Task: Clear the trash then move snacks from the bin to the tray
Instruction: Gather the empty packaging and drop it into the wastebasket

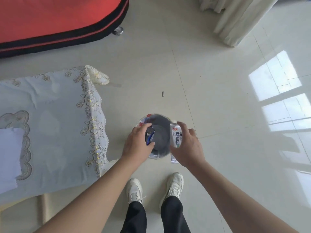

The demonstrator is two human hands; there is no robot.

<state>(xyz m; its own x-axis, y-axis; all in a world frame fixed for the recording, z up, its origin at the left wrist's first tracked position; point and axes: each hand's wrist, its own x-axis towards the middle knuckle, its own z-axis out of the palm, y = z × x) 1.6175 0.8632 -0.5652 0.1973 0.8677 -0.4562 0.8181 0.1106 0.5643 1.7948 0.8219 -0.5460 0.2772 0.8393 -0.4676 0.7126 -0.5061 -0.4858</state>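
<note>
L hand (137, 142) fingers pinch blurred blue wrapper (150, 137); R hand (187, 146) fingers grip white packet (177, 136); bin (160, 126) partly hidden.

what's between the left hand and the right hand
The dark open mouth of the trash bin, seen in the head view; left hand grips a blue wrapper, right hand a white packet.

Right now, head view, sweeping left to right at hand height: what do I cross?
White paper → embroidered tablecloth → left hand, pinching a blue-edged wrapper → trash bin → snack packet → right hand → window glare on the floor.
</note>
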